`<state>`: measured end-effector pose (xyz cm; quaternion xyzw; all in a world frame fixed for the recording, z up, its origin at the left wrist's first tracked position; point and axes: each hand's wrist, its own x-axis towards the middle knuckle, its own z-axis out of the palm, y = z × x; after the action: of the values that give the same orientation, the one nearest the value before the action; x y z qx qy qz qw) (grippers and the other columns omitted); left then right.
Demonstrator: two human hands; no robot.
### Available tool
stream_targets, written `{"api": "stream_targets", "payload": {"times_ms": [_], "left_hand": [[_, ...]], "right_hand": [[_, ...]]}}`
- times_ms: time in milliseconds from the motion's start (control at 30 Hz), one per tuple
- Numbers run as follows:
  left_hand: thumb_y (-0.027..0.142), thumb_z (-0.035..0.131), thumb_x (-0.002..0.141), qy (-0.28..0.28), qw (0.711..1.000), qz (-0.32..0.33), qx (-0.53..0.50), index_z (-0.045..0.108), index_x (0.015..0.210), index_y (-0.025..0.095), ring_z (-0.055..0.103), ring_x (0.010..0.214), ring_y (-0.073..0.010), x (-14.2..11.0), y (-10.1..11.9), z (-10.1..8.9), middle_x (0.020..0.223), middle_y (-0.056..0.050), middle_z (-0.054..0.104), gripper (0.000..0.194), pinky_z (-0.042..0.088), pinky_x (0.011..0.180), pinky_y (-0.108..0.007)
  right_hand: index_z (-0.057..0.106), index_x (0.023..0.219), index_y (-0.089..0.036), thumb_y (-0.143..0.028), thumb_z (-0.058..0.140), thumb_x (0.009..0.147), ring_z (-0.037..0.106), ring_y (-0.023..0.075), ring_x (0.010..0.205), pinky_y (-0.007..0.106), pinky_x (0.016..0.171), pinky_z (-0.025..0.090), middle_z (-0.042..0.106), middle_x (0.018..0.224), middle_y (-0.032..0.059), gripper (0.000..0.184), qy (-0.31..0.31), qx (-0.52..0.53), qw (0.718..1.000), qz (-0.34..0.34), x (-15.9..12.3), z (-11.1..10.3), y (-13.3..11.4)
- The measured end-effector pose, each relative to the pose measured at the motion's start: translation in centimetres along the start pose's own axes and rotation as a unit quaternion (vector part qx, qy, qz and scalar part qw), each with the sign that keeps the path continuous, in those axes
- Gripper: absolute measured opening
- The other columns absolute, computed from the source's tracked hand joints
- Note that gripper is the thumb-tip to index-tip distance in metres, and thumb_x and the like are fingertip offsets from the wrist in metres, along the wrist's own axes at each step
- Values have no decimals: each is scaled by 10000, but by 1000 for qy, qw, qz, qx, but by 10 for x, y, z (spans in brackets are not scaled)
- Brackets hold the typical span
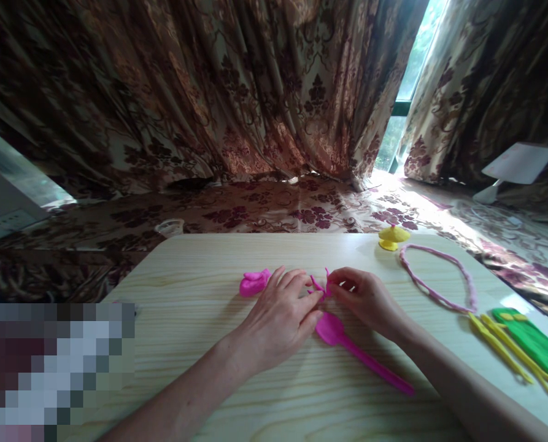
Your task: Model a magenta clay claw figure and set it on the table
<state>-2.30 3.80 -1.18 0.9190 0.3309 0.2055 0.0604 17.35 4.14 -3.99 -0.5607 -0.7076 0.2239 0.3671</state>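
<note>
My left hand (280, 316) lies over the table with its fingers stretched and apart, the index fingertip against thin pink clay strips (318, 286). My right hand (363, 301) pinches the upright end of one strip between thumb and fingers. Part of the strips is hidden by the fingertips. Just below the hands lies a flat pink clay spoon shape (331, 329), its long handle slanting to the lower right. Beyond my left fingers sits a pink clay lump (254, 283), partly covered by the hand.
A yellow stemmed clay piece (388, 237) stands at the table's back right. Near the right edge are a pink twisted ring (414, 283), yellow modelling tools (499, 347) and a green slab (531, 347). Behind are patterned curtains (274, 92) and a white lamp (520, 162).
</note>
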Motion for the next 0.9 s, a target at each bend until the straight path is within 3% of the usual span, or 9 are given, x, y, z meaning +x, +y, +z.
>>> {"api": "stream_targets", "payload": {"times_ms": [267,367,467,600,900], "left_hand": [[259,415,884,17,1000,-3,-14,605,1072,219,423,1114,-238,0,-2,-1,1089,-77,539,270,274,1014,-456],[228,432,876,60,997,-34,-46,625,1026,217,462,1049,-216,1,-4,1,1009,-61,565,244,338,962,-416],[213,474,857,126,980,-105,-113,611,1048,202,502,976,-183,4,-4,0,966,-52,577,235,404,893,-350],[179,533,820,179,957,-143,-180,582,1106,195,525,964,-162,4,5,-3,934,-34,605,290,403,916,-318],[177,559,798,176,943,-167,-229,671,876,196,572,873,-164,4,27,-3,862,-30,653,137,431,857,-313]], "right_hand": [[631,798,-180,-267,544,797,537,115,550,211,478,379,625,648,-11,122,1,28,1000,11,-2,-4,-4],[611,832,-182,-267,560,799,538,116,569,215,490,403,617,681,-6,104,-3,63,998,9,-5,-5,-9],[596,865,-186,-249,539,826,565,130,645,232,553,449,631,757,10,93,-30,95,995,-13,-12,-9,-23],[589,884,-191,-225,512,851,579,145,713,259,625,480,632,805,17,90,-70,105,990,-60,-23,-18,-44],[589,925,-193,-238,500,866,581,156,770,286,700,494,624,867,28,115,-37,123,989,-68,-34,-32,-46]]}}
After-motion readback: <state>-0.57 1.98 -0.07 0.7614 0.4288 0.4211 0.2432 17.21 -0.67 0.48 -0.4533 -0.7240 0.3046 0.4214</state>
